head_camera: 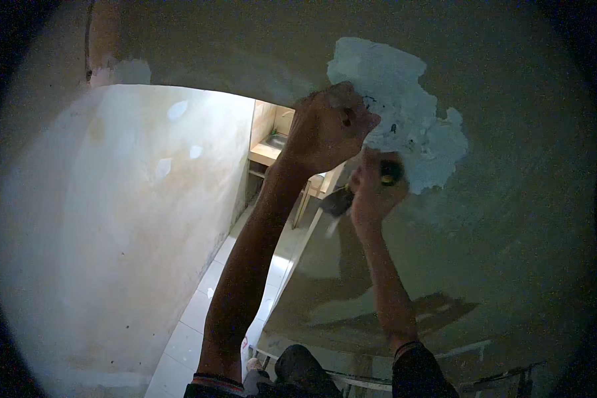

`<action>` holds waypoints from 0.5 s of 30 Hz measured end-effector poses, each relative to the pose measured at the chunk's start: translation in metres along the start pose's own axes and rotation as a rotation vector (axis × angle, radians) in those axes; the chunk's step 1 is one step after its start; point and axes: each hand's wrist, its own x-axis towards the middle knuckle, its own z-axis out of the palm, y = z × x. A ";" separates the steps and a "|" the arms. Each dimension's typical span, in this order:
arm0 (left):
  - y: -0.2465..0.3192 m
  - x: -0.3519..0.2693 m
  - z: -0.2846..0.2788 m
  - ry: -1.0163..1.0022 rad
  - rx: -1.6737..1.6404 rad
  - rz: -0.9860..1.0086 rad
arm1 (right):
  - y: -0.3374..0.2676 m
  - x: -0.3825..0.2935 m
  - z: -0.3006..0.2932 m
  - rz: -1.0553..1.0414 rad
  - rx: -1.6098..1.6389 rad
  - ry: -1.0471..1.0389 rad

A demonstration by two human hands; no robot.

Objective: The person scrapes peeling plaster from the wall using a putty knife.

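My left hand [333, 127] has its fingers curled closed at the left edge of a pale patch of filler [395, 99] on the dim wall; no object shows in it. Several small dark marks and rough spots lie in the patch. Just below and to the right, my right hand [380, 189] grips what looks like a putty knife [337, 201]. The dark round end of its handle shows above the fist, and its blurred blade points down and left. The right hand overlaps the lower left edge of the patch.
A brightly lit wall [144, 199] with small white patches stands at left. Beyond the opening are a counter with a metal sink [277, 141] and a white tiled floor [186, 338]. Below me, ladder-like metal rails [363, 382] and my dark-clothed knee [301, 368] show.
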 end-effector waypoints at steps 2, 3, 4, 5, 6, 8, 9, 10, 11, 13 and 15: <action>-0.009 -0.009 -0.002 0.012 0.031 0.051 | 0.011 -0.035 -0.007 -0.095 -0.056 -0.046; -0.012 -0.009 -0.001 0.011 0.049 0.086 | 0.013 -0.046 -0.010 -0.197 -0.102 -0.109; -0.013 -0.011 -0.001 0.004 0.054 0.113 | -0.004 -0.053 -0.017 -0.193 -0.095 -0.115; -0.009 -0.010 -0.001 0.005 0.049 0.109 | -0.042 -0.058 -0.033 -0.205 0.195 -0.259; -0.002 -0.007 -0.004 0.031 0.054 0.075 | -0.079 -0.059 -0.047 -0.209 0.495 -0.406; 0.008 -0.004 -0.003 0.062 0.058 0.041 | -0.091 -0.056 -0.053 -0.209 0.793 -0.553; 0.010 -0.002 0.001 0.063 0.034 0.010 | -0.076 -0.051 -0.048 -0.293 0.598 -0.415; 0.011 0.000 0.004 0.062 0.010 -0.022 | -0.056 -0.045 -0.040 -0.371 0.403 -0.276; 0.011 0.003 0.006 0.067 -0.003 -0.016 | -0.035 -0.038 -0.033 -0.447 0.205 -0.134; 0.005 -0.007 0.003 0.029 0.017 -0.078 | 0.011 -0.032 -0.015 -0.536 -0.150 0.130; -0.005 -0.009 0.004 0.050 0.012 -0.036 | 0.026 -0.018 0.000 -0.267 -0.084 -0.048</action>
